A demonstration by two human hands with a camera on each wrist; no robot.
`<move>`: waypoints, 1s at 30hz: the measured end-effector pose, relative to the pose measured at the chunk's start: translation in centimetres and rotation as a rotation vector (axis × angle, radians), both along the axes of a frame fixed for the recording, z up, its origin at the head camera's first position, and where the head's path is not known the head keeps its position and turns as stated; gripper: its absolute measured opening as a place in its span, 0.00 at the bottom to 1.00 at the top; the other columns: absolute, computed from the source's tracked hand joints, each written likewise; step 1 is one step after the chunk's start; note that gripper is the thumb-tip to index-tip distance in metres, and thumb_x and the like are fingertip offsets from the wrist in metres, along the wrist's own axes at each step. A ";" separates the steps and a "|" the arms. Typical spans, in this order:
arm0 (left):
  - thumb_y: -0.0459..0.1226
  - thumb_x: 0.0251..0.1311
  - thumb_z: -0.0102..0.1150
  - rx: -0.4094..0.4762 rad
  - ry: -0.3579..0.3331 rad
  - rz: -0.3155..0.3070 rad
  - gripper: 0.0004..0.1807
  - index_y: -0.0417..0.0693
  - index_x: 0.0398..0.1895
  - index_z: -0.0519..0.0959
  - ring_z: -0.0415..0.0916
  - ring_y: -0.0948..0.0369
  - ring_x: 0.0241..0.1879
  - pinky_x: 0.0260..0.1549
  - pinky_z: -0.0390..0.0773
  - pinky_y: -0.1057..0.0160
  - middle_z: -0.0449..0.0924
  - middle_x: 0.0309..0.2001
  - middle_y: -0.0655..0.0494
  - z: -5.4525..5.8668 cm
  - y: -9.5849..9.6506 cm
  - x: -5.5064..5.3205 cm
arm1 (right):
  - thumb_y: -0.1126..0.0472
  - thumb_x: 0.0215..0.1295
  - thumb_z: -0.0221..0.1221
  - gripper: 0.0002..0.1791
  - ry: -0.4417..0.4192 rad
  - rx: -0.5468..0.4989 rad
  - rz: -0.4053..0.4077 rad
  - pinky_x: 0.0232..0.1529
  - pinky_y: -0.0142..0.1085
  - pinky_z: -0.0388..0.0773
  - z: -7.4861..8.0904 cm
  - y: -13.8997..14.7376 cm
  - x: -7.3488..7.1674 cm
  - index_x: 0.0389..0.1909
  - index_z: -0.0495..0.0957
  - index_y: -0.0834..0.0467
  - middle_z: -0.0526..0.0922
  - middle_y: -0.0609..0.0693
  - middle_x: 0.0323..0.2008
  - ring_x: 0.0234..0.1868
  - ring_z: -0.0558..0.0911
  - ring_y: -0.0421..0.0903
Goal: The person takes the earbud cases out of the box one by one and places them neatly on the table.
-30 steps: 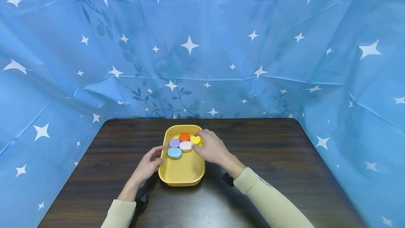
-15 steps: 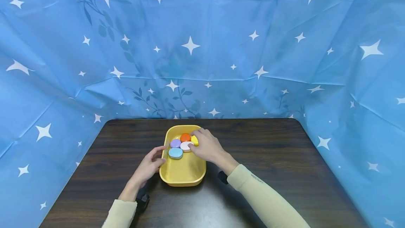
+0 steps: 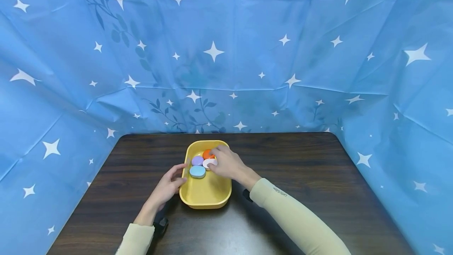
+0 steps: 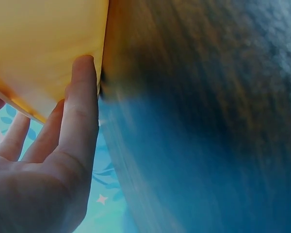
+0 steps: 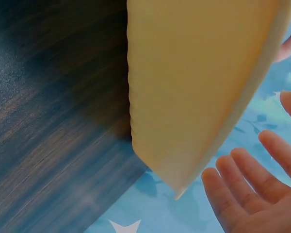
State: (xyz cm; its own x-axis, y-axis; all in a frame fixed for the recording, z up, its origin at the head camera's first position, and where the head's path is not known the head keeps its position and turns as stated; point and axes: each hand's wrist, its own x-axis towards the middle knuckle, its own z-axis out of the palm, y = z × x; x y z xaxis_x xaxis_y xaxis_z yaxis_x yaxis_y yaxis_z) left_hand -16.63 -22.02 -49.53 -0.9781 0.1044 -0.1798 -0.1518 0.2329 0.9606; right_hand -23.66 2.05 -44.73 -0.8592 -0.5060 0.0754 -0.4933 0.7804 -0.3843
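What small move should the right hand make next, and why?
Probably close the right hand gently toward the white piece: the head view shows them overlapping, the right wrist view shows its fingers spread, and the left hand touches the tray.

The surface (image 3: 301, 176) is a dark brown wood-grain top, streaky lines running side to side, far corners rounded off, with a shiny glare patch toward the near side. Sitting flat right on it is a yellow tray (image 3: 205, 196), kinda left of centre, its far rim close to the back edge.
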 end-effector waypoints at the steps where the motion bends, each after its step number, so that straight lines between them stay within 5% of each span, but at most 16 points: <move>1: 0.35 0.73 0.56 0.001 -0.001 0.000 0.28 0.48 0.74 0.66 0.75 0.44 0.60 0.50 0.82 0.47 0.67 0.69 0.39 0.0 0.0 0.0 | 0.48 0.68 0.62 0.23 0.004 0.009 0.005 0.56 0.46 0.79 -0.1 -0.1 -0.1 0.58 0.81 0.56 0.78 0.52 0.58 0.58 0.76 0.49; 9: 0.35 0.72 0.56 0.001 -0.003 0.003 0.28 0.48 0.74 0.66 0.75 0.45 0.60 0.50 0.82 0.47 0.68 0.69 0.39 0.1 0.1 0.0 | 0.47 0.68 0.62 0.23 0.016 0.073 0.032 0.55 0.46 0.80 -0.5 -0.5 -0.4 0.60 0.80 0.54 0.77 0.53 0.60 0.59 0.76 0.49; 19: 0.35 0.72 0.56 -0.011 -0.006 0.012 0.27 0.48 0.74 0.67 0.75 0.45 0.60 0.50 0.82 0.47 0.69 0.68 0.39 -0.1 0.1 0.0 | 0.50 0.68 0.62 0.19 0.086 0.128 0.127 0.52 0.42 0.79 -1.0 -1.4 -1.0 0.55 0.81 0.55 0.80 0.49 0.51 0.51 0.76 0.47; 30: 0.35 0.72 0.56 0.009 0.002 0.000 0.27 0.49 0.74 0.66 0.75 0.45 0.60 0.49 0.82 0.48 0.67 0.70 0.38 -0.2 0.0 0.0 | 0.50 0.69 0.62 0.17 0.038 0.162 0.150 0.55 0.42 0.77 -1.7 -1.9 -1.5 0.54 0.80 0.53 0.79 0.48 0.50 0.51 0.75 0.47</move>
